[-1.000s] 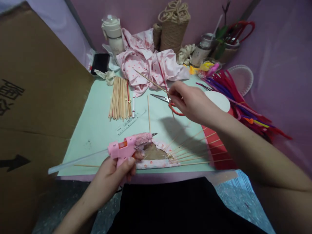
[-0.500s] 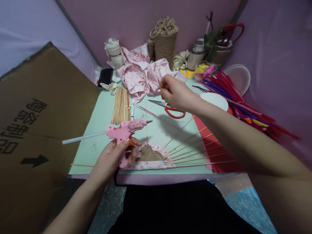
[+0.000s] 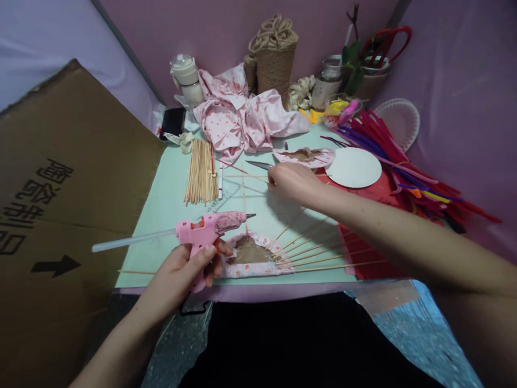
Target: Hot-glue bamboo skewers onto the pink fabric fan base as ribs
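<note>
My left hand (image 3: 197, 261) is wrapped round the handle of a pink hot glue gun (image 3: 212, 226). A clear glue stick (image 3: 133, 240) pokes from its back, and the nozzle points right. My right hand (image 3: 288, 183) is closed on a thin bamboo stick (image 3: 256, 178) slanting up left, with a red length towards its far end. Below lies a half-round cardboard piece edged in pink patterned cloth (image 3: 258, 270), close to my left fingers. Several thin sticks (image 3: 307, 249) fan out from it to the right. Scissors (image 3: 258, 164) are partly hidden behind my right hand.
A bundle of sticks (image 3: 198, 172) and a white pen (image 3: 220, 181) lie centre left. Behind are crumpled pink cloth (image 3: 246, 121), a twine roll (image 3: 275, 64) and a bottle (image 3: 186, 78). A white disc (image 3: 353, 167) and pipe cleaners (image 3: 404, 161) lie right; a cardboard box (image 3: 81, 178) stands left.
My right hand has come down and nearer with the stick, from above the scissors to over them. A cloth-edged cardboard piece behind it now shows. The glue gun has dropped slightly.
</note>
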A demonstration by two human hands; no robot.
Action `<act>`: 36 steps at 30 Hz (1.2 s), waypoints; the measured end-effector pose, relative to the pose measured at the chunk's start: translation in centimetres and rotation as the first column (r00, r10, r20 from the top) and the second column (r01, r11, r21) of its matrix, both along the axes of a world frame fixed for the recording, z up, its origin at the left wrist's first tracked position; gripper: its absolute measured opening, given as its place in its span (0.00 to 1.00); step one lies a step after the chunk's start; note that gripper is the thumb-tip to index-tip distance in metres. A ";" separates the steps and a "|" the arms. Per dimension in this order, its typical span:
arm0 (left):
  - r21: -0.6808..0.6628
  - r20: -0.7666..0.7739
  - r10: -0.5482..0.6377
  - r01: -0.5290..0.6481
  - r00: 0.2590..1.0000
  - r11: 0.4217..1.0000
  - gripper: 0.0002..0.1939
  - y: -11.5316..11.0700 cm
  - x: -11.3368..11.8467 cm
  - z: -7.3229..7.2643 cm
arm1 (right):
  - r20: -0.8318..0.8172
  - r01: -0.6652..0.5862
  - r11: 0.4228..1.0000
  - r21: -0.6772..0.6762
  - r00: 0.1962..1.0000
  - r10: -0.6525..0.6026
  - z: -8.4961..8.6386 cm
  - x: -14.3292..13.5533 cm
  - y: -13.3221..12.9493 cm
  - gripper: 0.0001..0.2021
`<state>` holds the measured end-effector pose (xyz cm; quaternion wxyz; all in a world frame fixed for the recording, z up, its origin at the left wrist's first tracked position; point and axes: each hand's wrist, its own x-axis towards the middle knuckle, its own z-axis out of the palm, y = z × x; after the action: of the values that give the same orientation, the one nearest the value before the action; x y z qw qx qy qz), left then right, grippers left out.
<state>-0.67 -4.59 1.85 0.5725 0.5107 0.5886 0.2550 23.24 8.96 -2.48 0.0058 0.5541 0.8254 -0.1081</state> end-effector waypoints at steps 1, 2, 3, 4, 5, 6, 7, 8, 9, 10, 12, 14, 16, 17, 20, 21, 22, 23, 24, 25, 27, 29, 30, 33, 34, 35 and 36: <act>0.010 -0.015 0.016 -0.016 1.000 1.000 0.18 -0.2 0.1 0.1 | -0.014 -0.001 1.000 0.028 1.000 0.001 0.7 -0.7 0.8 0.14; 0.016 -0.035 0.026 -0.025 0.999 1.000 0.18 -0.4 0.2 0.2 | -0.036 -0.011 0.998 0.059 0.999 0.013 1.5 -1.4 1.8 0.13; 0.018 -0.054 0.028 -0.027 0.998 0.999 0.18 -0.6 0.2 0.2 | -0.095 -0.031 0.994 0.106 0.995 0.042 2.3 -2.2 2.8 0.12; 0.016 -0.073 0.023 -0.022 0.997 1.000 0.18 -0.7 0.1 0.3 | -0.165 -0.048 0.988 0.147 0.984 0.072 3.0 -3.0 3.8 0.10; 0.009 -0.092 0.007 -0.006 0.996 1.000 0.19 -0.7 -0.1 0.4 | -0.238 -0.060 0.985 0.161 0.966 0.098 3.7 -3.7 4.7 0.10; 0.002 -0.118 -0.018 0.019 0.993 1.000 0.20 -0.6 -0.3 0.5 | -0.293 -0.062 0.986 0.152 0.950 0.105 4.2 -4.2 5.5 0.12; -0.009 -0.150 -0.050 0.049 0.987 0.999 0.21 -0.6 -0.6 0.6 | -0.334 -0.055 0.988 0.141 0.937 0.100 4.6 -4.5 6.0 0.14; -0.026 -0.184 -0.087 0.084 0.979 0.996 0.23 -0.4 -0.9 0.7 | -0.364 -0.051 0.990 0.132 0.926 0.096 4.9 -4.5 6.1 0.14; -0.050 -0.220 -0.128 0.120 0.967 0.992 0.24 -0.2 -1.1 0.8 | -0.381 -0.047 0.991 0.123 0.920 0.091 5.0 -4.2 5.9 0.14; -0.075 -0.255 -0.169 0.155 0.952 0.985 0.25 0.0 -1.3 1.0 | -0.388 -0.044 0.992 0.122 0.917 0.089 5.0 -3.6 5.4 0.13; -0.114 -0.318 -0.250 0.225 0.914 0.968 0.26 0.6 -1.3 1.4 | -0.377 -0.028 0.992 0.122 0.923 0.073 4.7 -1.7 3.7 0.09; -0.106 -0.387 -0.322 0.305 0.864 0.946 0.25 1.4 -0.9 1.9 | -0.367 0.017 0.991 0.136 0.929 0.034 4.2 0.6 1.4 0.11; -0.034 -0.455 -0.360 0.388 0.815 0.921 0.23 2.3 -0.3 2.4 | -0.346 0.025 0.990 0.139 0.938 0.025 3.7 2.9 -1.0 0.11; -0.006 -0.465 -0.392 0.440 0.794 0.898 0.22 2.8 0.1 2.7 | -0.343 0.021 0.987 0.159 0.939 0.035 3.5 4.0 -2.1 0.11; 0.008 -0.457 -0.480 0.543 0.749 0.839 0.16 3.7 1.0 3.3 | -0.336 0.102 0.986 0.134 0.941 -0.051 3.0 6.8 -5.3 0.11; -0.005 -0.453 -0.505 0.564 0.735 0.826 0.15 3.9 1.2 3.4 | -0.336 0.132 0.984 0.118 0.938 -0.085 2.8 7.6 -6.3 0.12; -0.019 -0.452 -0.525 0.580 0.722 0.814 0.15 4.1 1.4 3.4 | -0.347 0.151 0.982 0.111 0.932 -0.104 2.5 8.4 -7.2 0.13; -0.031 -0.453 -0.538 0.591 0.711 0.806 0.15 4.2 1.6 3.4 | -0.362 0.156 0.982 0.103 0.926 -0.109 2.2 9.0 -8.1 0.14; -0.040 -0.454 -0.548 0.599 0.702 0.800 0.15 4.3 1.7 3.3 | -0.381 0.157 0.983 0.099 0.918 -0.108 1.8 9.6 -8.9 0.14; -0.050 -0.455 -0.555 0.603 0.696 0.796 0.15 4.3 1.8 3.3 | -0.401 0.154 0.983 0.099 0.910 -0.102 1.5 10.1 -9.6 0.14; -0.070 -0.461 -0.556 0.596 0.692 0.800 0.15 4.5 2.1 3.3 | -0.425 0.150 0.984 0.095 0.900 -0.096 0.7 11.0 -10.9 0.15; -0.094 -0.470 -0.553 0.584 0.688 0.806 0.15 4.6 2.5 3.4 | -0.433 0.162 0.984 0.080 0.894 -0.112 0.1 11.6 -11.8 0.15; -0.102 -0.472 -0.553 0.581 0.686 0.808 0.15 4.7 2.8 3.6 | -0.436 0.171 0.983 0.067 0.891 -0.125 -0.1 11.8 -12.1 0.15; -0.111 -0.479 -0.557 0.583 0.678 0.805 0.17 5.0 3.6 3.8 | -0.462 0.198 0.979 0.043 0.873 -0.156 -0.4 12.2 -12.8 0.13; -0.116 -0.486 -0.555 0.580 0.675 0.807 0.16 5.1 3.8 3.9 | -0.475 0.201 0.979 0.043 0.866 -0.157 -0.4 12.3 -13.0 0.13; -0.120 -0.495 -0.552 0.577 0.671 0.808 0.16 5.1 3.9 4.0 | -0.485 0.203 0.978 0.046 0.860 -0.156 -0.4 12.4 -13.1 0.13; -0.131 -0.503 -0.552 0.573 0.665 0.809 0.15 5.2 4.0 4.0 | -0.493 0.206 0.977 0.053 0.856 -0.154 -0.4 12.4 -13.1 0.12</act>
<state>3.35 0.60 5.85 0.4326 0.7269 0.5288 -0.0703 35.65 -4.18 -2.89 -0.2408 0.5832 0.7493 -0.2010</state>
